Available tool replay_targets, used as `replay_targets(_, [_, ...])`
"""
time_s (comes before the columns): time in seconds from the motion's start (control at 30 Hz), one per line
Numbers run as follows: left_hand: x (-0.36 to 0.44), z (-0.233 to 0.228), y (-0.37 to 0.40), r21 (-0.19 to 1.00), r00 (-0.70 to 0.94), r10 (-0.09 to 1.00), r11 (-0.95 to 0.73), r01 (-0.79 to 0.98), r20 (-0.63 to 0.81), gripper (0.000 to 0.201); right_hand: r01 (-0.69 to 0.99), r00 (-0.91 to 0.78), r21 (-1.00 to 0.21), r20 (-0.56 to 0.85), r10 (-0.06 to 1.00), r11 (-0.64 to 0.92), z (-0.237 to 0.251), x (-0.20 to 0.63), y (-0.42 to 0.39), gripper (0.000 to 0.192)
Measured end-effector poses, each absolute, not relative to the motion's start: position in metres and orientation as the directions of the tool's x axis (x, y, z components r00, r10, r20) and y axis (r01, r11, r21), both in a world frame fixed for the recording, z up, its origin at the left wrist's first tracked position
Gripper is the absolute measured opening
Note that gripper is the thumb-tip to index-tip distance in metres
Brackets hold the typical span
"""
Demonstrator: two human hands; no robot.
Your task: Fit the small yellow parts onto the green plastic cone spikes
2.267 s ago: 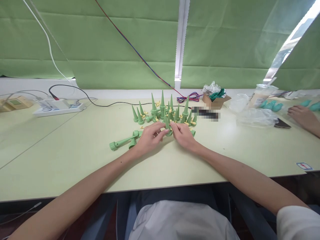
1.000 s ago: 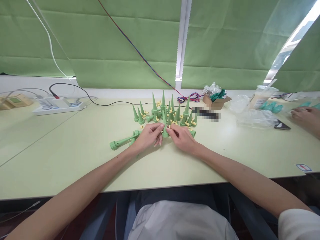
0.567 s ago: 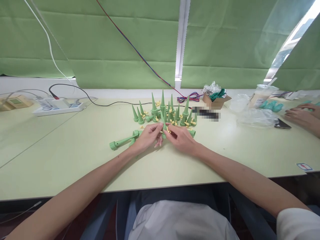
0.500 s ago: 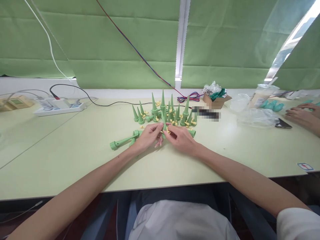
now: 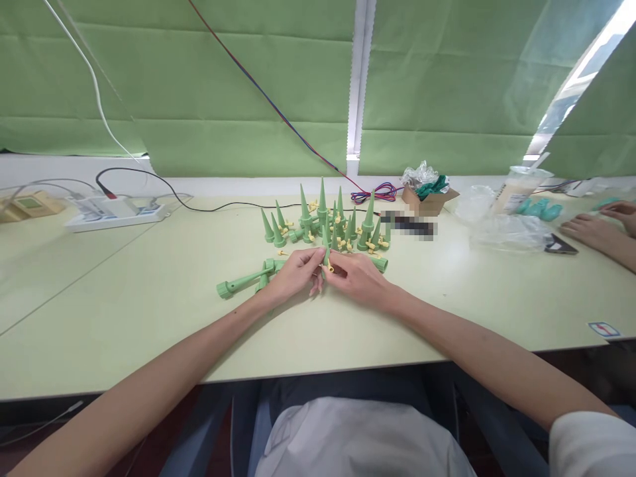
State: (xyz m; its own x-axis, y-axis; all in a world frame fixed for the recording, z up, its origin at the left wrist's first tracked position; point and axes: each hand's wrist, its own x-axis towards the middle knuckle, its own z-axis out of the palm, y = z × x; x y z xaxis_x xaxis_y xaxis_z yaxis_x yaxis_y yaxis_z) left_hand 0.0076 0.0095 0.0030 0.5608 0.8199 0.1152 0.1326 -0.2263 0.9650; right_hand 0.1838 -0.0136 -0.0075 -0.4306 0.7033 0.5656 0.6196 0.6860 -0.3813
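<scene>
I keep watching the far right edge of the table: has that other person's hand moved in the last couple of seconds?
Yes. The co-worker's hand has slid right, away from the dark phone it was beside, and a second hand has appeared behind it.

We see the left hand (image 5: pixel 293 275) and right hand (image 5: pixel 355 281) jointly pinching one green cone (image 5: pixel 326 246) with a yellow piece (image 5: pixel 330 267) on the table (image 5: pixel 149 305).

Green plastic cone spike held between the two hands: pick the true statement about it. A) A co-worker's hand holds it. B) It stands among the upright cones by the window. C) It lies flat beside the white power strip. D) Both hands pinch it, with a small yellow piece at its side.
D: the left hand and right hand both pinch the green plastic cone spike, with a small yellow piece at its side.
</scene>
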Motion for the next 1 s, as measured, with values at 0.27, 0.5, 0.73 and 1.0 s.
replay_targets(0.27, [0.008, 0.001, 0.010, 0.967, 0.566, 0.818, -0.213, 0.143, 0.096, 0.045, 0.632, -0.444, -0.402, 0.512, 0.735, 0.662, -0.003, 0.184, -0.015, 0.025])
replay_targets(0.5, [0.010, 0.003, 0.008, 0.968, 0.556, 0.824, -0.214, 0.133, 0.106, 0.043, 0.595, -0.361, -0.526, 0.501, 0.787, 0.608, -0.007, 0.181, -0.013, 0.036])
replay_targets(0.73, [0.011, 0.004, 0.009, 0.974, 0.529, 0.843, -0.194, 0.122, 0.102, 0.044, 0.562, -0.326, -0.566, 0.519, 0.790, 0.603, -0.010, 0.181, -0.010, 0.042])
replay_targets(1.0, [0.011, 0.010, 0.006, 0.972, 0.486, 0.868, -0.191, 0.139, 0.101, 0.047, 0.550, -0.324, -0.572, 0.526, 0.786, 0.609, -0.015, 0.182, -0.007, 0.045])
